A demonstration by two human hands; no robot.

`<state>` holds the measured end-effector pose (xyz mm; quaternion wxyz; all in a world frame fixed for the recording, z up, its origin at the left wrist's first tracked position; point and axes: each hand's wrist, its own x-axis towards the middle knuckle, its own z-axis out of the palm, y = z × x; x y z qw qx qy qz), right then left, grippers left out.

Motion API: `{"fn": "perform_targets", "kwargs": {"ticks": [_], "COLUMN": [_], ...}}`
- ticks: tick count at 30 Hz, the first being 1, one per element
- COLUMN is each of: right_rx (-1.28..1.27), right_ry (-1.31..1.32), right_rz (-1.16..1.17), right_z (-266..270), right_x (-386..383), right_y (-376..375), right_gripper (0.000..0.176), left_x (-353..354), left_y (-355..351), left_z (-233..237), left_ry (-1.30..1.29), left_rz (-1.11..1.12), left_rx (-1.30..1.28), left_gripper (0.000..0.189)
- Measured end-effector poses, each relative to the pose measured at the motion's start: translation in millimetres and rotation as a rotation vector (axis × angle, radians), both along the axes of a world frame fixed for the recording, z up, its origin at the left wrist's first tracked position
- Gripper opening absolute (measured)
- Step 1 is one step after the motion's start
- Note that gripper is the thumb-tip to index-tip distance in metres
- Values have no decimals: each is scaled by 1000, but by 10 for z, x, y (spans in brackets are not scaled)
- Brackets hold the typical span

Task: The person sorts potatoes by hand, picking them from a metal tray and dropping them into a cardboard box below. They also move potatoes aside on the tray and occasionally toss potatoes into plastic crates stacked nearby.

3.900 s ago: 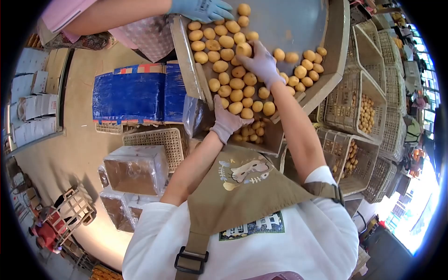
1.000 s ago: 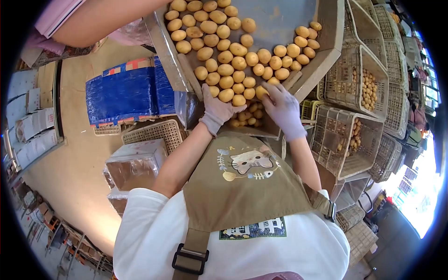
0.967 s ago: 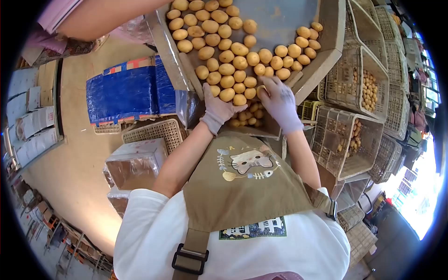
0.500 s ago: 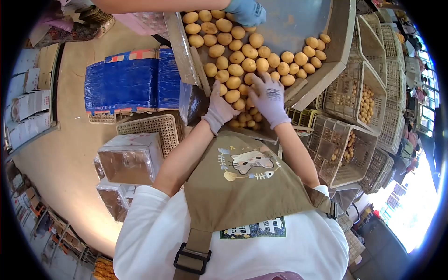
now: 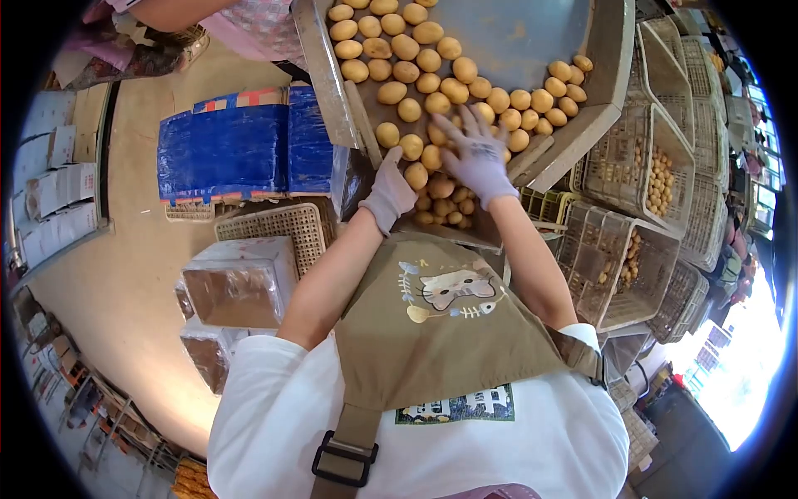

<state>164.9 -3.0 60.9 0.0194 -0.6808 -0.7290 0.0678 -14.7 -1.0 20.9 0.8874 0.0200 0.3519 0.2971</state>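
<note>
Lilac-gloved R hand (image 5: 480, 155) is spread over potatoes (image 5: 455, 91) at the worktop's (image 5: 536, 41) near end, L hand (image 5: 388, 193) beside them, grip can't be told, & they're lying looser there than a sec ago, so that end looks part-worked, w/ plenty farther up.

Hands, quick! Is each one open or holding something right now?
Left hand: beside the round yellow produce; can't tell if it grips.
Right hand: open, spread over the produce.
</note>
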Motion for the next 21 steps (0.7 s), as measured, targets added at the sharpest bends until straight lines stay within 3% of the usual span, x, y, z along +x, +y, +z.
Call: {"fn": "perform_targets", "kwargs": {"ticks": [1,3,5,7,9,12,15,16,18,19,21], "right_rx": [-88,-218,-290,-272,-291,-125,72,369,295,81,-60], "right_ry": [-45,-128,-202,-171,-137,-162,157,219,344,290,161], "right_rz": [-22,-30,-10,-30,-42,4,-69,106,142,132,110], "right_z": [99,219,231,147,122,186,256,331,314,379,309], "right_x": [99,132,141,146,161,126,13,-104,-397,-537,-806], "right_y": [-98,-257,-285,-270,-250,-273,51,263,681,920,1339], "right_gripper": [59,63,65,65,65,53,37,25,27,35,44], "left_x": [-46,-15,-17,12,45,107,153,166,185,168,160], "left_y": [-96,-65,-174,38,76,93,94,97,91,85,85], "left_z": [-461,-133,-302,-222,-144,-137,-197,-191,-164,-198,-227], "left_ry": [71,-66,-1007,-235,-291,-288,-366,-336,-270,-327,-341], "left_rz": [-113,-11,216,105,146,143,153,168,194,193,192], "left_rx": [221,-50,-347,-231,-290,-275,-263,-294,-358,-323,-300], "left_gripper": [62,61,65,78,84,92,90,89,88,87,88]}}
